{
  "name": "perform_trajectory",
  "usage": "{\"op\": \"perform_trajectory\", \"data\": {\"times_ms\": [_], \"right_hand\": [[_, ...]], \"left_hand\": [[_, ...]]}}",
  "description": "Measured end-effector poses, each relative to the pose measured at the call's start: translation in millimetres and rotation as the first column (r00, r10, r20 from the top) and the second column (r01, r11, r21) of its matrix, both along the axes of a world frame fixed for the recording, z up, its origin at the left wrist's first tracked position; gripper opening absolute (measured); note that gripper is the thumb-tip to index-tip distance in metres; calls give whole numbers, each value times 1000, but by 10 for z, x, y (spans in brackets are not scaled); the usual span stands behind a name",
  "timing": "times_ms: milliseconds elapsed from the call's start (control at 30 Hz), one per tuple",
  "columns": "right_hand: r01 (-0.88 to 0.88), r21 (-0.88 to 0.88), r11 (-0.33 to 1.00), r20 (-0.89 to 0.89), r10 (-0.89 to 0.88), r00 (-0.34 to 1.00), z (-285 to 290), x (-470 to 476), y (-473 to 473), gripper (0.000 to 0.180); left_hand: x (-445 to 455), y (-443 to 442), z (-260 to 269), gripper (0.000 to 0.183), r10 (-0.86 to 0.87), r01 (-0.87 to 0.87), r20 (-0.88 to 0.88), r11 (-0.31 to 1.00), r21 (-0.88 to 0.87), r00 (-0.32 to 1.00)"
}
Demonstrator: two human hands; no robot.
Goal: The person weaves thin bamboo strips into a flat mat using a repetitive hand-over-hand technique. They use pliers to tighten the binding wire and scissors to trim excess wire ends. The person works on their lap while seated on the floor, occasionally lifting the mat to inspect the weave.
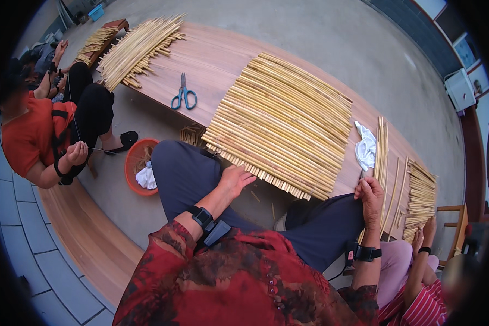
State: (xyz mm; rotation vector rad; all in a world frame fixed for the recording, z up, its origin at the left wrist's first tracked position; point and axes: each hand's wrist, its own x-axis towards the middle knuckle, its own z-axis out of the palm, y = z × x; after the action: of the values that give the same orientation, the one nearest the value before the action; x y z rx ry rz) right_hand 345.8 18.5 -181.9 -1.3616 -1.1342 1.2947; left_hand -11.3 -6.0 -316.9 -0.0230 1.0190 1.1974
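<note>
A mat of straight reed stalks [281, 126], crossed by thin thread, lies on the wooden table [203, 45] and overhangs its near edge. My left hand [235, 180] is at the mat's near edge, fingers apart, fingertips by the stalk ends; whether it touches them is unclear. My right hand [368, 190], right of the mat, pinches a small dark object whose tip shows below a white cloth [366, 146]; its kind cannot be told. Scissors with blue handles [183, 97] lie left of the mat. Loose long stalks [381, 150] lie beside the cloth.
Stalk piles lie at the table's far left [142, 49] and right [420, 195]. An orange basin [131, 179] with twine and white cloth stands on the floor. One person [36, 130] at left holds a thread; another [419, 285] sits close on the right. A wooden bench [81, 228] lies behind left.
</note>
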Motion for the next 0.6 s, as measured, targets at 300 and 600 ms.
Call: {"op": "perform_trajectory", "data": {"times_ms": [300,600], "right_hand": [[-24,11,1000,45,24,999,6,62,-49,11],[-45,16,999,-2,45,999,-7,-8,-6,12]], "left_hand": [[-127,65,-321,24,191,-190,-92,982,18,977],[-49,-37,-228,38,-97,96,-37,995,-28,995]]}}
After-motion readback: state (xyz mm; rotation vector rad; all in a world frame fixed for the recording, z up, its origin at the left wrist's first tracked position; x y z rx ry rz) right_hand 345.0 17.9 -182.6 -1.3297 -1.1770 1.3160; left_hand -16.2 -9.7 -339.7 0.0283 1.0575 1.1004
